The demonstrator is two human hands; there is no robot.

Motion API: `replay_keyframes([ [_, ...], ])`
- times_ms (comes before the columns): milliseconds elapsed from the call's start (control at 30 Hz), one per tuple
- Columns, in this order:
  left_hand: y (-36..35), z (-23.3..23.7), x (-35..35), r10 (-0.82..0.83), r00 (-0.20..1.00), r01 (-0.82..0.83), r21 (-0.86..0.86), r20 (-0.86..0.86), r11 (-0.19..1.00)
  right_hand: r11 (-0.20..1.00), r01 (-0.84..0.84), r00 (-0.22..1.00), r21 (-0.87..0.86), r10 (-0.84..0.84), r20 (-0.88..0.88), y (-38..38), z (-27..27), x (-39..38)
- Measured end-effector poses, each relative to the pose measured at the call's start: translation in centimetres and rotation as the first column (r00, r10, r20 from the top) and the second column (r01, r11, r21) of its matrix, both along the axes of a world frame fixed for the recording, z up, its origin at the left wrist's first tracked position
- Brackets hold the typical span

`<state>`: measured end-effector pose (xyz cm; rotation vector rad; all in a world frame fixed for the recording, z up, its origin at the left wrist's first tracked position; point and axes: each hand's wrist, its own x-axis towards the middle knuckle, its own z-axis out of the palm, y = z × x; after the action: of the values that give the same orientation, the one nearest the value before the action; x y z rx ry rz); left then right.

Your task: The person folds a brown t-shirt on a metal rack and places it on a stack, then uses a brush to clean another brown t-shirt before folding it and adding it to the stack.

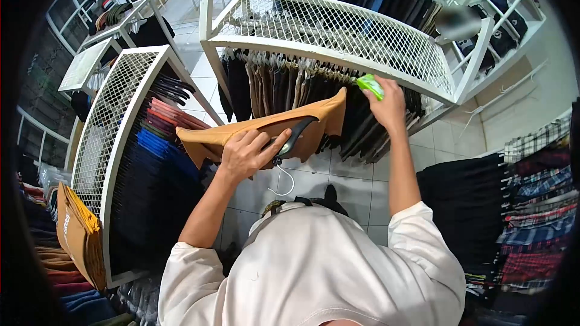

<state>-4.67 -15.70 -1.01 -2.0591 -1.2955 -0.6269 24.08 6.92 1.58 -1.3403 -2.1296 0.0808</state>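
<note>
A tan garment (266, 125) on a black hanger (297, 133) is held in front of my body by my left hand (244, 154), whose fingers are wrapped on the cloth and hanger. The hanger's metal hook (290, 184) points down toward the floor. To the right of the garment, my right hand (388, 102) is raised and grips a small bright green packet (370, 86). A gap separates the packet from the garment.
Ahead stands a white rack with a mesh top (338, 21), trousers (272, 81) hanging beneath. Another mesh-topped rack (118, 127) is at left with hanging clothes. Black garments (462, 205) and plaid shirts (538, 217) hang at right. Tiled floor (356, 190) shows between.
</note>
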Motion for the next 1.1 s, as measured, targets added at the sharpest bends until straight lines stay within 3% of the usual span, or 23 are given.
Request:
replay_keyframes([
  [67,0.2,0.4,0.0,0.007,1.0,-0.007,0.008,0.016,1.0,0.999,-0.012,0.996,-0.033,0.01,-0.085,-1.0,0.7,0.3],
  [133,0.1,0.5,0.2,0.012,1.0,-0.012,-0.017,0.0,1.0,0.956,-0.289,0.903,-0.057,0.253,-0.346,-4.4,2.8,-1.3],
  [200,0.3,0.4,0.5,0.002,1.0,-0.003,-0.023,-0.012,1.0,0.883,-0.469,0.828,0.002,0.44,-0.347,-7.0,3.5,-2.9],
  [267,0.7,0.5,0.5,-0.029,0.999,0.029,-0.016,-0.014,0.999,0.842,-0.539,0.821,-0.007,0.523,-0.228,-7.2,2.7,-3.1],
  [333,0.8,0.4,0.1,-0.036,0.999,0.035,-0.013,-0.023,0.999,0.891,-0.453,0.867,-0.033,0.431,-0.248,-5.1,1.3,-2.2],
  [400,0.5,0.2,-0.2,-0.031,0.999,0.031,-0.01,-0.022,0.999,0.975,-0.187,0.971,-0.116,0.166,-0.173,-1.9,-0.2,-0.3],
  [467,0.2,0.1,-0.4,0.019,0.998,-0.02,-0.021,-0.052,1.0,0.998,-0.059,0.996,-0.016,0.058,-0.064,-0.1,-1.7,1.6],
  [500,0.3,0.3,-0.5,0.003,1.0,-0.003,-0.008,-0.023,1.0,0.998,-0.066,0.996,-0.006,0.065,-0.063,-0.3,-1.0,1.3],
  [567,0.4,0.4,-0.4,0.01,1.0,-0.01,-0.007,-0.015,1.0,0.975,-0.222,0.919,-0.028,0.199,-0.339,-3.2,1.1,0.3],
  [600,0.3,0.4,-0.5,0.003,1.0,-0.003,-0.014,-0.014,1.0,0.947,-0.318,0.888,-0.051,0.279,-0.367,-5.0,2.6,-0.6],
  [667,0.5,0.2,-0.5,0.007,0.999,-0.008,-0.023,-0.038,1.0,0.877,-0.48,0.816,-0.001,0.447,-0.367,-6.7,2.7,-2.3],
  [767,0.9,0.8,-0.6,0.002,0.999,-0.002,0.011,-0.047,1.0,0.872,-0.489,0.831,0.007,0.468,-0.3,-5.4,1.0,-2.4],
  [867,0.7,1.2,-1.7,0.012,0.999,-0.011,-0.011,0.051,1.0,0.981,-0.177,0.95,-0.078,0.15,-0.272,-1.3,-2.5,0.0],
  [933,0.0,2.5,-2.1,0.017,0.991,-0.008,-0.069,0.129,0.998,0.985,-0.107,0.956,-0.132,0.066,-0.285,0.7,-4.7,1.9],
  [967,0.1,2.9,-2.3,-0.01,0.98,0.023,-0.061,0.199,0.998,0.962,-0.213,0.881,-0.172,0.113,-0.46,1.5,-6.1,2.3],
  [1000,0.1,3.3,-2.5,-0.036,0.963,0.052,-0.055,0.269,0.997,0.958,-0.228,0.88,-0.171,0.127,-0.458,1.0,-5.4,1.8],
  [1067,0.0,4.6,-3.0,-0.01,0.911,0.095,-0.184,0.413,0.978,0.84,-0.524,0.614,-0.142,0.256,-0.747,-1.8,-2.0,0.2],
  [1100,0.5,4.8,-3.2,-0.031,0.859,0.163,-0.216,0.511,0.963,0.793,-0.595,0.604,-0.132,0.332,-0.725,-2.5,-0.9,-0.5],
])
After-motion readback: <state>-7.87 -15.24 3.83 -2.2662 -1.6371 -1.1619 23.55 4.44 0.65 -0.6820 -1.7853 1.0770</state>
